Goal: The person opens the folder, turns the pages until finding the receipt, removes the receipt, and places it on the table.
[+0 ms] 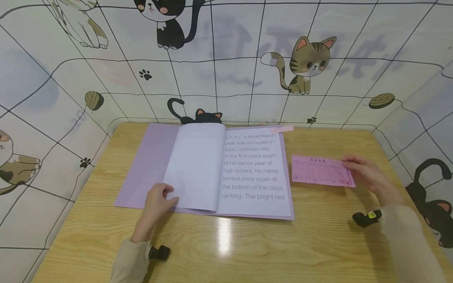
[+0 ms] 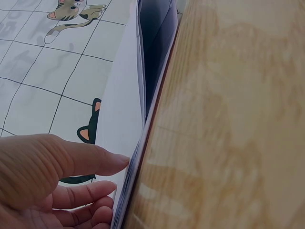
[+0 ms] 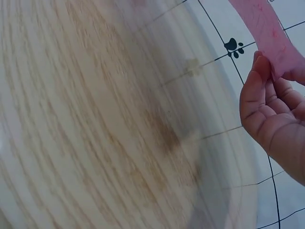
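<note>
A book with a purple cover (image 1: 146, 165) lies spread on the table, a blank white page (image 1: 194, 169) on its left and a page of large printed text (image 1: 252, 173) on its right. My left hand (image 1: 157, 206) rests at the blank page's lower left corner; in the left wrist view its thumb (image 2: 102, 161) presses near the page edge, fingers loosely bent below. To the right of the book, my right hand (image 1: 369, 175) pinches the right end of a pink printed paper slip (image 1: 320, 171). In the right wrist view the pink slip (image 3: 271, 36) extends up from the fingertips.
A pale pink strip (image 1: 283, 129) sticks out of the book's top right corner. The wood-grain table (image 1: 255, 251) meets white walls (image 1: 237, 78) with cat drawings at the back and sides. Each sleeve has a small black device (image 1: 160, 252) at the wrist.
</note>
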Demonstrator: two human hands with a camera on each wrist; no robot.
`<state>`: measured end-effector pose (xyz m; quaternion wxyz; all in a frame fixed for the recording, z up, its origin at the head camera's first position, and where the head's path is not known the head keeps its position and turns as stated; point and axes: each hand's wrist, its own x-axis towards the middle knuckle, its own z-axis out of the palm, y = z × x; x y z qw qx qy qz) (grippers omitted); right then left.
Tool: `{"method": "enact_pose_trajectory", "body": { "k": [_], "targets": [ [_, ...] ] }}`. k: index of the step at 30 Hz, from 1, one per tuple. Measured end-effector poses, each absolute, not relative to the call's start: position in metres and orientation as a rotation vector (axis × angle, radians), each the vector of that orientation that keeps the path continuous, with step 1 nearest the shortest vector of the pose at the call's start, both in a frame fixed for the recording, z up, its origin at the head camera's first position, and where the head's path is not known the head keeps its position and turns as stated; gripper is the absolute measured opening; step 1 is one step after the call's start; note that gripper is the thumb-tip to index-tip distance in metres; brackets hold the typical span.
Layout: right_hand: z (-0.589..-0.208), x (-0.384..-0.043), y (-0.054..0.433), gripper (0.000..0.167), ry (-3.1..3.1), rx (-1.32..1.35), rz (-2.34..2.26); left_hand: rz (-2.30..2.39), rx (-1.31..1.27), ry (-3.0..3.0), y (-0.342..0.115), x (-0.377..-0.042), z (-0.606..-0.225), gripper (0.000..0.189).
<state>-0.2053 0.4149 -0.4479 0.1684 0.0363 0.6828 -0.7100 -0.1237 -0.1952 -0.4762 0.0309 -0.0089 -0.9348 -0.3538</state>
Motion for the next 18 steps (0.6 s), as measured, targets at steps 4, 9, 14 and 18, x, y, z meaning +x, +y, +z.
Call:
{"method": "enact_pose_trajectory", "body": {
  "k": [4,9,14,18],
  "targets": [
    [-0.451,-0.206,0.416,0.019,1.975,0.097,-1.993,-1.090,-0.029,-2.875,-0.194,-0.123,-0.475,0.024],
    [-0.455,-0.207,0.413,0.016,2.097,0.121,-1.903,-1.095,-0.013,-2.882,-0.194,-0.124,-0.474,0.024],
    [-0.460,-0.209,0.409,0.012,2.392,0.121,-1.632,-1.096,0.015,-2.901,-0.194,-0.125,-0.476,0.024],
    [-0.466,-0.210,0.406,0.028,2.677,0.075,-1.359,-1.095,0.021,-2.899,-0.195,-0.125,-0.478,0.024]
  ]
}}
